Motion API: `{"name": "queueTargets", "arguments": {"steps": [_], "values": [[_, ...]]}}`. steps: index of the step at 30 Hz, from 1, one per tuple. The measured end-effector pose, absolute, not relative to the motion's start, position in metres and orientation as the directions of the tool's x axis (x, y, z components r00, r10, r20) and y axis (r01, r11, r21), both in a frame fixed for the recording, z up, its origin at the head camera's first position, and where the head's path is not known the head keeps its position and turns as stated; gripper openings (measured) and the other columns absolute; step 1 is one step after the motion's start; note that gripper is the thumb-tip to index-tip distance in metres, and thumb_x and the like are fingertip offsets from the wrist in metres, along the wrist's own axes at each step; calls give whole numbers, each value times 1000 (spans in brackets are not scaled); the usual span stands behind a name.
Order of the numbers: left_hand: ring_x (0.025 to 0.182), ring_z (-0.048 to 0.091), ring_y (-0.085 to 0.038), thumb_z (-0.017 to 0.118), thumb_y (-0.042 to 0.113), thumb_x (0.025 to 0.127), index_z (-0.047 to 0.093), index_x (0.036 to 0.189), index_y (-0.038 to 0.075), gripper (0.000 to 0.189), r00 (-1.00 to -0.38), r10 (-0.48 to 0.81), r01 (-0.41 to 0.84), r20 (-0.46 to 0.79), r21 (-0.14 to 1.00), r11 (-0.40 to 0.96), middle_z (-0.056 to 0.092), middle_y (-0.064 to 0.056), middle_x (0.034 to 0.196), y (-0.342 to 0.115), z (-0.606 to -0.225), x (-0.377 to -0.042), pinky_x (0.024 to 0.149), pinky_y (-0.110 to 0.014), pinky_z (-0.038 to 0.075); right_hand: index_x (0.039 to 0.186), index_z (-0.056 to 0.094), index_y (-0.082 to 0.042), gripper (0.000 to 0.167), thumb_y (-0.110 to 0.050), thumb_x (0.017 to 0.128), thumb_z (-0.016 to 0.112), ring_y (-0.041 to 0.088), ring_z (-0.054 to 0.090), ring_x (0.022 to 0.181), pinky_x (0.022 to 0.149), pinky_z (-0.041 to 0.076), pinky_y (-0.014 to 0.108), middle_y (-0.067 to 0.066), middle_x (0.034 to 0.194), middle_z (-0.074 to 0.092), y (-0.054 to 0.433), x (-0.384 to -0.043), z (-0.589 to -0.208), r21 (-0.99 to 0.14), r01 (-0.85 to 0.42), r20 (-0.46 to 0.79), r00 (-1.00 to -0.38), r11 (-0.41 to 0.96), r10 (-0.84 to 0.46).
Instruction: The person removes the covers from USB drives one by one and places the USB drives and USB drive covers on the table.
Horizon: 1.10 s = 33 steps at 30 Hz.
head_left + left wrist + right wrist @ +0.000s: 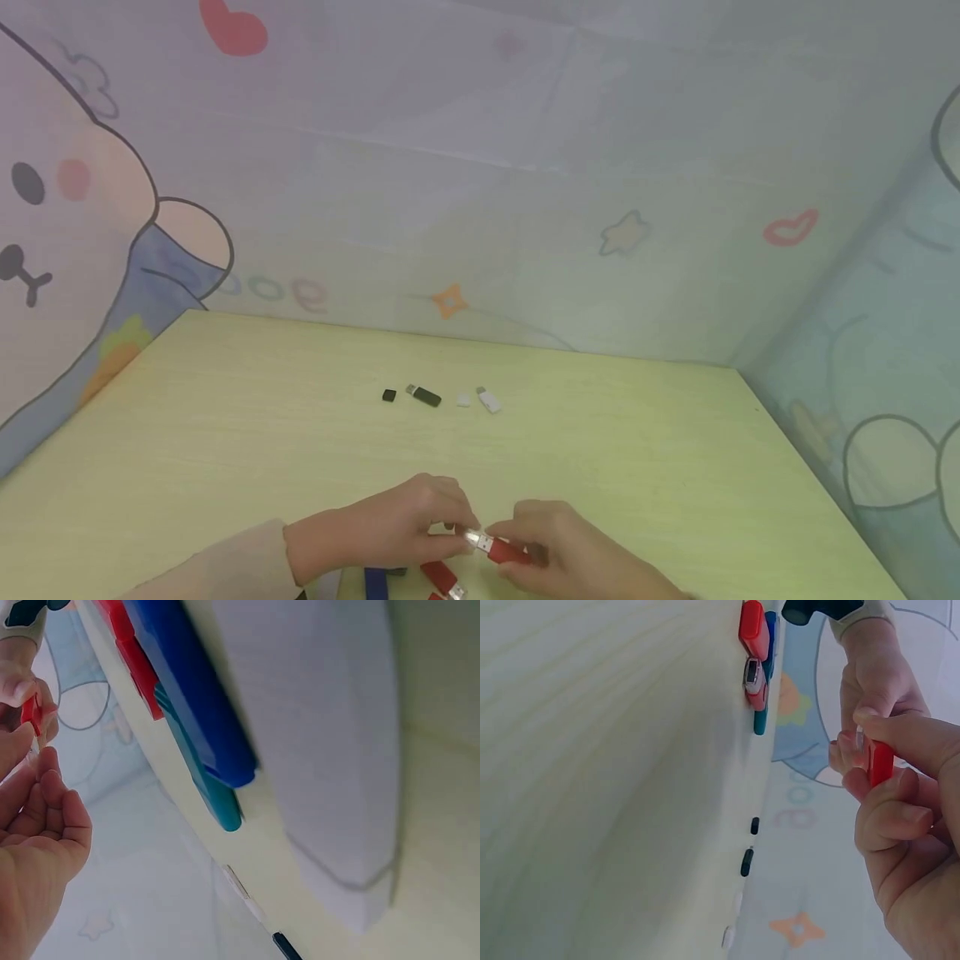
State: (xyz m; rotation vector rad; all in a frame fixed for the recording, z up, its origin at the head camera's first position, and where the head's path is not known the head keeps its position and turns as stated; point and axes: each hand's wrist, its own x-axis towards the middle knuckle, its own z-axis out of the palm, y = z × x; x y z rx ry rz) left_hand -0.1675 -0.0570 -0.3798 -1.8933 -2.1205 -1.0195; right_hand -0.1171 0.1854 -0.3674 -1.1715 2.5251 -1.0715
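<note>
A red USB stick (508, 552) is held in my right hand (562, 546), its silver plug pointing left. The thumb and fingers of my left hand (412, 521) pinch at the plug end, where a bright, shiny part shows; whether that is a clear cap or bare metal I cannot tell. Both hands are raised over the table in the right wrist view, around the red stick (882, 762). Below them lies a second red USB stick (439, 577) with its plug bare, beside a separate red piece (754, 630). A blue stick-shaped thing (377, 583) and a teal one (196, 769) lie alongside.
Farther back on the pale yellow table (637, 450) lie a black USB stick (427, 397), its black cap (389, 395), a white USB stick (489, 401) and a white cap (463, 400). A long whitish object (322, 750) stands near the left wrist. A printed cloth (480, 208) hangs behind.
</note>
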Motion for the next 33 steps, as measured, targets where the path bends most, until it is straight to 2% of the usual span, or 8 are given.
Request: {"name": "queueTargets", "arguments": {"steps": [4,6,10,13,23,30,33], "values": [[78,58,-4,68,7,88,73,92,8,6,-228,838,914,496,406,9,69,5,83,-58,-378,-168,71,-12,47,110,69,-31,19,-21,95,63,-4,45,63,55,44,15,-14,71,46,188,-119,-367,-664,-599,133,-683,447,-718],[78,57,-4,69,7,88,73,92,8,6,-257,839,906,479,422,37,69,5,83,-58,-376,-170,71,-13,48,109,70,-29,19,-20,93,65,-4,45,64,55,43,14,-15,71,47,189,-122,-367,-645,-614,144,-682,455,-717],[79,58,-6,69,8,88,72,92,7,6,-306,833,897,461,433,89,68,3,84,-58,-370,-177,72,-17,50,104,72,-16,17,-14,88,70,-5,43,64,55,43,13,-13,71,49,191,-130,-366,-555,-703,256,-652,444,-714],[79,60,-8,70,7,87,73,93,5,7,-332,819,896,467,429,119,68,1,85,-58,-363,-185,72,-18,51,103,72,-9,19,-10,85,73,-4,43,63,54,43,14,-11,70,52,195,-138,-361,-530,-716,311,-663,454,-681],[82,61,-13,69,11,87,74,98,4,13,-439,784,876,440,405,263,66,-2,89,-50,-327,-213,73,-21,50,101,73,-3,18,-7,83,74,0,46,60,52,44,20,-5,73,59,208,-169,-332,-499,-647,360,-759,576,-542],[83,61,-15,69,11,88,74,99,4,14,-442,760,882,476,387,270,64,-2,89,-40,-310,-233,75,-25,50,105,72,-1,23,-10,84,73,6,52,62,55,45,22,-1,79,65,215,-190,-316,-520,-537,334,-844,664,-420],[86,62,-16,68,11,88,74,99,5,14,-483,751,855,450,428,294,65,-3,92,-36,-305,-241,78,-26,51,106,72,-1,24,-13,85,73,9,55,65,57,47,24,3,86,69,217,-199,-312,-538,-484,318,-875,690,-366]]}}
